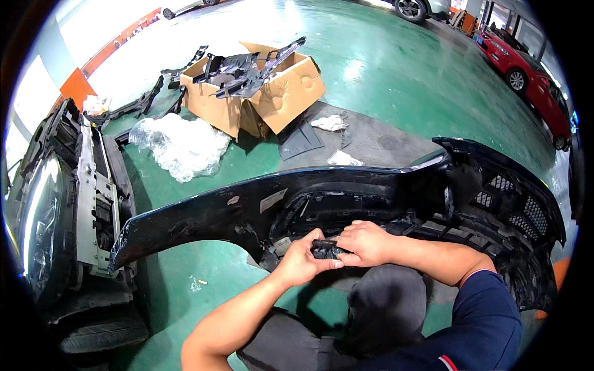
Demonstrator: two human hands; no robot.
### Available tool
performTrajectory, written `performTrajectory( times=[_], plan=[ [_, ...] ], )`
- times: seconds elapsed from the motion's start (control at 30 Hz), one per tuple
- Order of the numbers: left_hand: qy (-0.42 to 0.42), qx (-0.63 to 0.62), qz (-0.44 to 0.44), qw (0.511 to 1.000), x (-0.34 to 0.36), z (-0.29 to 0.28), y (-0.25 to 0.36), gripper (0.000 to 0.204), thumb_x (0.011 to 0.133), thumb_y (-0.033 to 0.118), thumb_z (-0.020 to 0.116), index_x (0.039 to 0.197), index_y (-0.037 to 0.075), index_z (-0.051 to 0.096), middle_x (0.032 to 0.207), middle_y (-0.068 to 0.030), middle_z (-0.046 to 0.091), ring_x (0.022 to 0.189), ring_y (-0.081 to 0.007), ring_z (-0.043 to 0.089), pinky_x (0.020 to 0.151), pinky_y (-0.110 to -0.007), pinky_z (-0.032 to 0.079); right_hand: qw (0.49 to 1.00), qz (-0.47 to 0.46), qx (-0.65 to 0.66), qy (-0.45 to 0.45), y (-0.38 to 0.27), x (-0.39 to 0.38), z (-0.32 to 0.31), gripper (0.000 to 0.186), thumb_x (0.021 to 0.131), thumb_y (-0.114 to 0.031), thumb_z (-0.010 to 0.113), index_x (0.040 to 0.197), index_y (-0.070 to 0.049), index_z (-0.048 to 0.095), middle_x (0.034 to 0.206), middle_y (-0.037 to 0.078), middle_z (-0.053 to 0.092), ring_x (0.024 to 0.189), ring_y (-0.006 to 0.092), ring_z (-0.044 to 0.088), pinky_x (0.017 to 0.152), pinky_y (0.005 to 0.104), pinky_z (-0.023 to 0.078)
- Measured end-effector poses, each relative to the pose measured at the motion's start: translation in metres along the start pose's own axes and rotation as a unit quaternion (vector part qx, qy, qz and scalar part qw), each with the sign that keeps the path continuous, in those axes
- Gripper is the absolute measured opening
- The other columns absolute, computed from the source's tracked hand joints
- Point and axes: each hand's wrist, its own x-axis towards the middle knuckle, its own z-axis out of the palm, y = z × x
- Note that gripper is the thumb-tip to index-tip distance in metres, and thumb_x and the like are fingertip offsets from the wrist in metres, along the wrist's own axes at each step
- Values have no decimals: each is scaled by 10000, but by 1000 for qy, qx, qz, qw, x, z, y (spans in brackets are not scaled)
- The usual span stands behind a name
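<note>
A dark car bumper [204,210] lies in front of me with its inner side facing me. Over its near edge, my left hand [304,258] curls its fingers and thumb around a small black plastic part [325,249]. From the other side my right hand [364,245] grips the same part, its fingers bent and pressed together. The hands cover much of the part, so its exact kind, and whether it is fixed to the bumper, cannot be made out. Mesh grille panels [533,213] show inside the bumper's right end.
To the left stands a car's stripped front end with a headlight [46,210] and a tyre [105,328]. Beyond the bumper are a cardboard box [288,93] full of black plastic parts, crumpled clear plastic wrap [182,145] and a grey mat [383,139]. A red car [526,74] stands far right.
</note>
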Motion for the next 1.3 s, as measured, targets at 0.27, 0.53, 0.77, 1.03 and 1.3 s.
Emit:
performTrajectory(
  times=[0.27,0.53,0.77,1.03,1.3],
  plan=[
    [46,79,111,990,-6,10,7,472,812,214,973,998,61,567,818,-13,624,838,-66,537,753,-319,525,995,-31,-70,57,-16,-13,-21,416,894,-375,722,1185,-77,709,873,68,699,863,293,683,797,449,508],
    [34,59,77,995,-16,13,16,521,712,162,1016,1028,64,613,941,0,597,892,-98,568,800,-304,502,992,-28,-76,95,-26,-17,-16,351,820,-321,774,1070,-82,716,837,50,698,829,272,686,780,426,510],
    [-11,19,37,999,-22,8,15,430,841,82,907,1143,41,602,1022,-19,623,969,-85,610,842,-282,528,992,-39,-25,113,-23,-18,-13,457,749,-213,843,1155,-32,737,820,59,653,793,270,650,738,411,492],
    [34,183,121,975,-18,2,24,498,770,196,965,1117,56,637,982,-56,656,920,-159,666,825,-326,549,988,-51,3,144,-21,-16,-13,304,778,-205,790,1036,-55,727,752,66,667,782,292,694,750,419,520],
    [9,235,61,970,-16,6,31,574,691,313,1024,1066,52,676,916,-61,689,862,-153,660,790,-326,544,986,-54,25,157,-21,-19,-12,310,775,-218,796,1036,-65,728,757,80,645,775,310,682,736,443,523]
  ],
)
